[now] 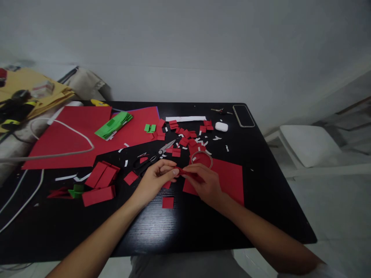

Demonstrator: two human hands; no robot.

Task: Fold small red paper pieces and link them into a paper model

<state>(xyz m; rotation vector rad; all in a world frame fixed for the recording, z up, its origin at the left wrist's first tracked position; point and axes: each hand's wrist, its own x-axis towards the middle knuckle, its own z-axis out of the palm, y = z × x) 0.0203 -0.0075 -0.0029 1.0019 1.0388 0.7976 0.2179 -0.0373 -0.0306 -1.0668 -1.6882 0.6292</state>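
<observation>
Between my two hands is a small piece of red paper (182,170), pinched from both sides. My left hand (159,175) closes thumb and fingers on its left end. My right hand (205,181) grips the other end, fingers bent over it, so part of the paper is hidden. Black-handled scissors (158,153) lie with blades apart just beyond my left hand. Under and beside my right hand rest a red sheet (232,177) and a roll of tape (211,156). A red paper square (168,202) lies nearer to me.
Folded red pieces (184,142) and white scraps are scattered beyond my hands. Large red sheets (75,135), a green paper stack (114,125) and white cables (58,157) occupy the left. A phone (243,116) and white earbud case (221,126) sit far right; a white stool (310,144) stands beyond.
</observation>
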